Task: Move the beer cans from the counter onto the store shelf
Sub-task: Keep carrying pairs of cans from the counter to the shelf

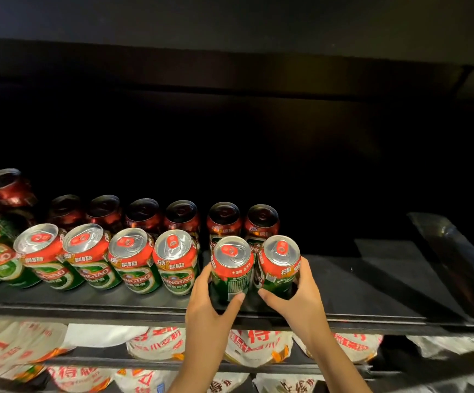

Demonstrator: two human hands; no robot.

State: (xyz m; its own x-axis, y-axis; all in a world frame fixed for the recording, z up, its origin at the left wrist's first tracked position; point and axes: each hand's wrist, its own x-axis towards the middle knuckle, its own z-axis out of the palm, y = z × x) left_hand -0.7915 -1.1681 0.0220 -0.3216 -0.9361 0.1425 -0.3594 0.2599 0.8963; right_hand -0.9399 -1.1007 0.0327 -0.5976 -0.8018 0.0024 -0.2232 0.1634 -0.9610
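Observation:
Green and red beer cans stand in two rows on a dark store shelf. My left hand grips one upright beer can at the right end of the front row. Wrapped around a second beer can right beside it is my right hand. Both held cans stand at the shelf's front edge, touching or nearly touching each other. Several cans line the front row to the left, and a darker back row stands behind them.
To the right of the held cans the shelf surface is bare, with a dark raised side piece at its far right. Stacked cans rise at the far left. Lower shelves hold white and red packets.

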